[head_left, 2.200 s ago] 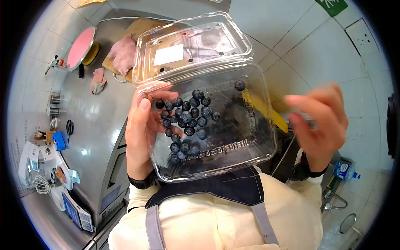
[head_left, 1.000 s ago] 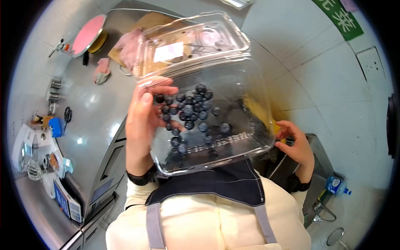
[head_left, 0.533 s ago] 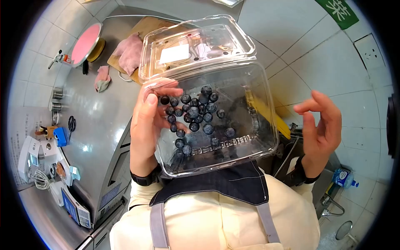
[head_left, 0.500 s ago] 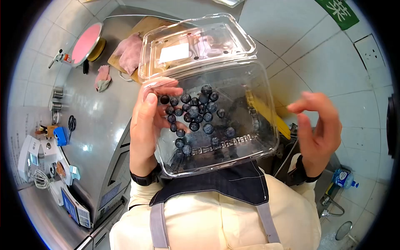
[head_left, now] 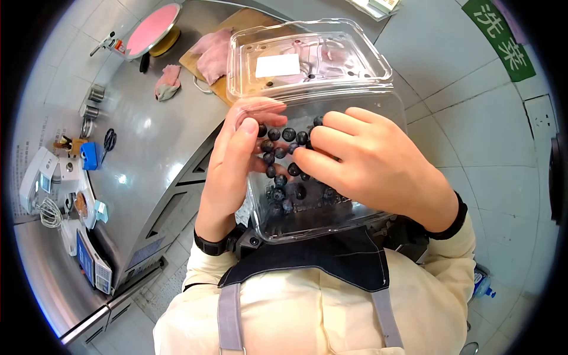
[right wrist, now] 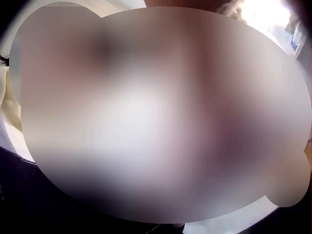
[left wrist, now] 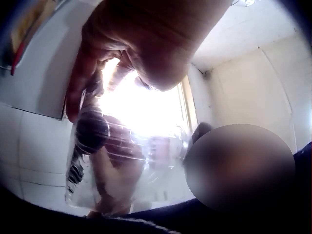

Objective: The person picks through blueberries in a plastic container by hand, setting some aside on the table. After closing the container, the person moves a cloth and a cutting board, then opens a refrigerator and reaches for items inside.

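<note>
My left hand (head_left: 234, 157) grips a clear plastic clamshell box (head_left: 296, 228) by its left side, thumb over the rim and fingers showing through the plastic. The hinged lid (head_left: 343, 56), with a white label, is folded back away from the body. Inside, several dark blueberries (head_left: 278, 193) lie mostly in the left half. My right hand (head_left: 373, 163) reaches over the right wall, its bent fingers down among the berries; I cannot tell whether they pinch one. In the left wrist view, the left hand (left wrist: 141, 44) is at the clear box (left wrist: 161, 170). The right wrist view is mostly blurred.
A steel counter (head_left: 157, 139) lies to the left, with a pink cloth (head_left: 214, 54) on a wooden board (head_left: 242, 21), a smaller cloth (head_left: 168, 81), a pink turntable (head_left: 152, 29), scissors (head_left: 109, 141) and a scale (head_left: 94, 260). A blue-labelled bottle (head_left: 480, 283) stands at right.
My right hand, earlier outside the box on the right, has moved left into it over the berries. The left hand keeps its grip; the view has shifted and some berries have changed position.
</note>
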